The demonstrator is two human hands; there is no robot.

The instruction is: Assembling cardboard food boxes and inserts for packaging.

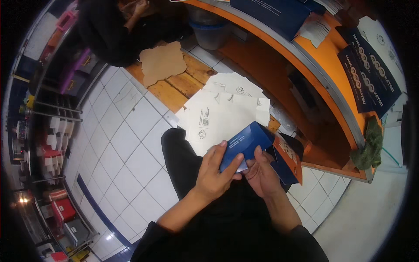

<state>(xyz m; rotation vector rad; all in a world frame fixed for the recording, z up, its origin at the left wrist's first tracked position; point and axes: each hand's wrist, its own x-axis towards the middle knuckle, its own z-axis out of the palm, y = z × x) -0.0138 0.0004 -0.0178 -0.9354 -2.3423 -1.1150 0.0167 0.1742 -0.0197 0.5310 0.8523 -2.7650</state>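
Note:
Over my lap I hold a blue cardboard food box (245,142), partly folded, with printing on its blue faces. My left hand (214,169) grips its left end, fingers bent over the top panel. Against its near right edge, my right hand (262,174) pinches the card with the thumb on top. An orange printed panel (286,150) with blue edges shows just right of the box; whether it joins the box is unclear. Directly beyond my hands lies a pile of flat white carton blanks (227,114) on a wooden bench (185,85).
A brown cardboard sheet (162,63) rests on the bench's far end. On the right curves an orange counter (323,56) bearing blue printed blanks (371,83) and a green cloth (370,142). A person in dark clothes (102,30) sits far left. Loaded shelves (56,153) line the left.

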